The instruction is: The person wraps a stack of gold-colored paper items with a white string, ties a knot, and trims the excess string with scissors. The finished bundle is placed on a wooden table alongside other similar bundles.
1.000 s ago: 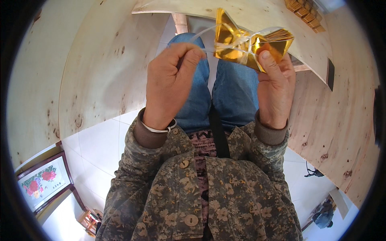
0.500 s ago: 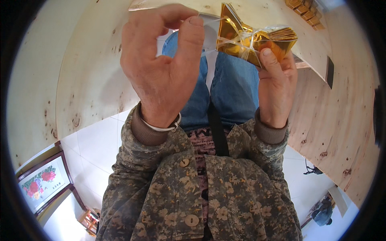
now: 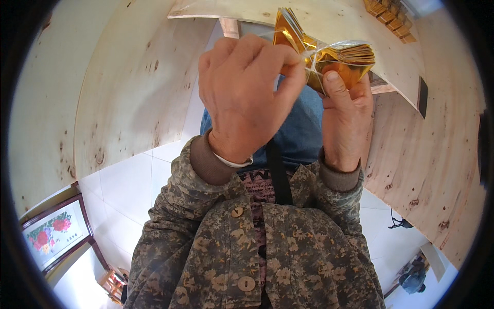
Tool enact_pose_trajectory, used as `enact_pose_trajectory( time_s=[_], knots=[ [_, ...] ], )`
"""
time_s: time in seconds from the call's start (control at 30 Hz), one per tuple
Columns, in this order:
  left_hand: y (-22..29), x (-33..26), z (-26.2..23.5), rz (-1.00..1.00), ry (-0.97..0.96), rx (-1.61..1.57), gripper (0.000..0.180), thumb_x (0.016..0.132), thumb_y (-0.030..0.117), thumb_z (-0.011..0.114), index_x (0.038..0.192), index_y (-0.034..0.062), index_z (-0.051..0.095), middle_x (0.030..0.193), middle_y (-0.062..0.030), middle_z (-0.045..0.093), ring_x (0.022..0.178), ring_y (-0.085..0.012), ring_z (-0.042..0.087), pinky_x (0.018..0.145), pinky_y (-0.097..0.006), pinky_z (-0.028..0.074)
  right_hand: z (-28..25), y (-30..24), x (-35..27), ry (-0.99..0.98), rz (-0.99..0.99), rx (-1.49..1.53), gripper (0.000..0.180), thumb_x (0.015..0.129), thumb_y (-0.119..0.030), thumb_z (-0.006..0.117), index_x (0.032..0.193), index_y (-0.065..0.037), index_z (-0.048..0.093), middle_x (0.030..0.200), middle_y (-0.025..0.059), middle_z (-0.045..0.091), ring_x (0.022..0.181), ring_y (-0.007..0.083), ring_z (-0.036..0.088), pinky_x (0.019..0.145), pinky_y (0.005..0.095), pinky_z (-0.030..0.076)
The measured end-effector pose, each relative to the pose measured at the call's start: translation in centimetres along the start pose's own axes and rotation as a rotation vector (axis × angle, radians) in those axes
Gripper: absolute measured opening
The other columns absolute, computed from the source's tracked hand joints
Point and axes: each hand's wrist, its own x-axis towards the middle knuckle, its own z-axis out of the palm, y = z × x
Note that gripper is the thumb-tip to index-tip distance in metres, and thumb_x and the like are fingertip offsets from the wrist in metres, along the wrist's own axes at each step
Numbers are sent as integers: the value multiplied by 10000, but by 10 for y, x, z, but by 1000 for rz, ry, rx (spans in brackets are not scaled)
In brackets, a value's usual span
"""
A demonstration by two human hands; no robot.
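Note:
My right hand [image 3: 346, 116] grips a bundle of folded gold foil paper [image 3: 356, 71], its thumb pressed on the near side. The stack is cinched at its middle, so its ends fan out like a bow. Clear plastic string [image 3: 312, 53] wraps the waist and runs across the gold faces. Close against the left side of the bundle is my left hand [image 3: 249, 95], thumb and forefinger pinched together at the string. The back of that hand hides its other fingertips and part of the bundle.
Pale plywood surfaces stand at the left [image 3: 121, 95], the right [image 3: 411, 154] and the far side [image 3: 247, 11]. Several gold bundles [image 3: 389, 20] lie in a row at the far right. A framed flower picture [image 3: 57, 233] is low on the left.
My left hand has moved right, from holding the string drawn out to the left up to the bundle's waist. The right hand and bundle have shifted slightly left.

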Motion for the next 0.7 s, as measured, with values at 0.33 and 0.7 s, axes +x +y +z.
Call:
enact_pose_trajectory(
  time_s=[0.33, 0.7],
  knots=[
    [12, -15, 14, 95, 70, -59, 187, 684, 165, 777, 851, 147, 694, 778, 46, 581, 752, -173, 559, 694, -336, 397, 5, 7, -5, -19, 87, 77, 370, 953, -155, 643, 1272, -7, 529, 1142, 66, 635, 1033, 147, 610, 925, 293, 485],
    [14, -26, 7, 193, -58, 44, 272, 729, 132, 730, 1001, 133, 742, 865, 36, 566, 868, -174, 560, 998, -453, 400, 0, 10, -4, 57, 98, 145, 245, 955, -115, 625, 1180, -31, 579, 1071, 30, 653, 943, 113, 626, 861, 266, 499]
  ],
)
